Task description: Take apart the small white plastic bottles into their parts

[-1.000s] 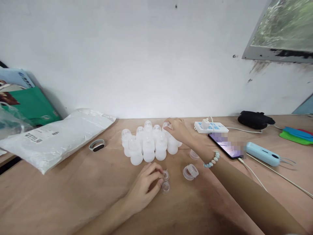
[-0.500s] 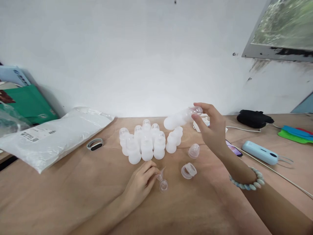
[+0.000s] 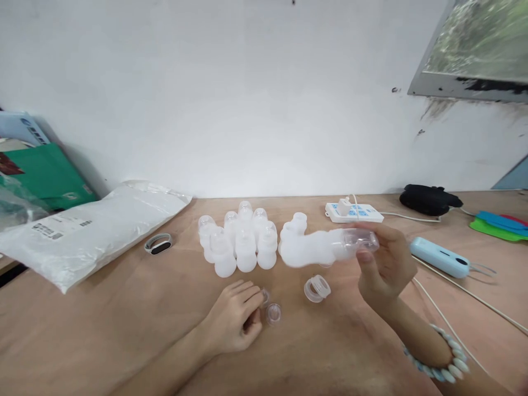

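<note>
My right hand (image 3: 385,264) grips a baby bottle (image 3: 313,247) by its clear cap. The bottle is held nearly level, its frosted white base pointing left in front of a few white bottles (image 3: 299,221). My left hand (image 3: 237,316) rests low on the table, fingers bent and thumb apart from them. Its fingertips touch or nearly touch a clear nipple (image 3: 265,297), partly hidden by them. Another clear nipple (image 3: 274,313) lies beside it. Translucent collar rings (image 3: 317,289) lie to the right. Several capped bottles (image 3: 246,250) stand grouped beyond my left hand.
A white plastic parcel (image 3: 94,231) and a fitness band (image 3: 158,244) lie left. At the back right are a power strip (image 3: 358,212) and a black case (image 3: 429,199). A light-blue device (image 3: 439,257) and cables (image 3: 470,291) lie right.
My right hand has moved right and toward me, bringing the bottle lower and more level. The clear nipple pinched in my left hand is now down on the table, the thumb away from it.
</note>
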A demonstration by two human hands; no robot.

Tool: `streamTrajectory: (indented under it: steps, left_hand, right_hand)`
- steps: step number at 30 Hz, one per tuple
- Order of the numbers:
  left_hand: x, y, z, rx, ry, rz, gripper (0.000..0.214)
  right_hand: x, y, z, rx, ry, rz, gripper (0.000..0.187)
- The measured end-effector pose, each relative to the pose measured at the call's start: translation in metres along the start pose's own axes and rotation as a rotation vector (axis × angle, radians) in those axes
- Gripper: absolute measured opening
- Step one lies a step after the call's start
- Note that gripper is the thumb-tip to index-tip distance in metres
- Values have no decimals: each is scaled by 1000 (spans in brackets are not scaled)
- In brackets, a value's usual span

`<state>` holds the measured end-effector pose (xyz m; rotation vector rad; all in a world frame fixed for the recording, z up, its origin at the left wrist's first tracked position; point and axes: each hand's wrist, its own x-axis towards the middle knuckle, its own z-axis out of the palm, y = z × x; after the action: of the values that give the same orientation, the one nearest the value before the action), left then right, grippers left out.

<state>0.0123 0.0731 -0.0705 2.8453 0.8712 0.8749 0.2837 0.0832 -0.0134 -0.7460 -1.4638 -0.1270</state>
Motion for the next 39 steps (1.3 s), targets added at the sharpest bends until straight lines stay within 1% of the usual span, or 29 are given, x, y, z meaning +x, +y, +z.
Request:
streamTrajectory:
  steps: [2, 5, 6, 8, 10, 11, 12, 14, 17, 19, 23, 27, 32, 35, 39]
  left_hand:
    - [-2, -1, -1, -53, 64, -3, 16]
    - [-5, -2, -3, -153, 197, -94, 10]
    - [-6, -2, -3, -189, 228, -122, 13]
    - [-7, -2, -2, -248, 261, -129, 37]
    - [-7, -1, -1, -275, 262, -91, 62]
    - [-7, -1, 0, -274, 261, -74, 69]
    - [-8, -1, 1, -267, 260, -63, 70]
    - [-9, -2, 4, -252, 284, -57, 62]
    - [-12, -3, 7, -255, 342, -56, 49]
    - [-13, -4, 7, -275, 334, -67, 47]
    - [-13, -5, 9, -386, 318, -85, 43]
    - [-11, -3, 9, -525, 293, -91, 39]
    - [-7, 0, 3, -600, 304, -94, 36]
    - [-2, 1, 0, -638, 325, -73, 36]
    - [4, 4, -4, -746, 309, -56, 32]
  right_hand:
    - [-7, -6, 2, 53, -141, 103, 20]
    - [-21, -17, 8, 114, -360, 235, 18]
    - [-26, -20, 11, 144, -410, 275, 19]
    - [-35, -28, 17, 211, -480, 366, 21]
    - [-41, -34, 21, 274, -486, 458, 22]
    - [-42, -36, 23, 296, -469, 495, 22]
    - [-42, -38, 24, 309, -448, 525, 21]
    - [-39, -38, 24, 300, -445, 573, 19]
    - [-33, -34, 23, 222, -515, 608, 17]
    - [-29, -30, 23, 203, -540, 628, 18]
    - [-26, -28, 26, 259, -537, 684, 21]
    - [-28, -29, 27, 276, -527, 687, 21]
    - [-29, -29, 26, 282, -511, 630, 25]
    - [-28, -26, 25, 277, -522, 554, 28]
    - [-27, -21, 25, 276, -533, 422, 36]
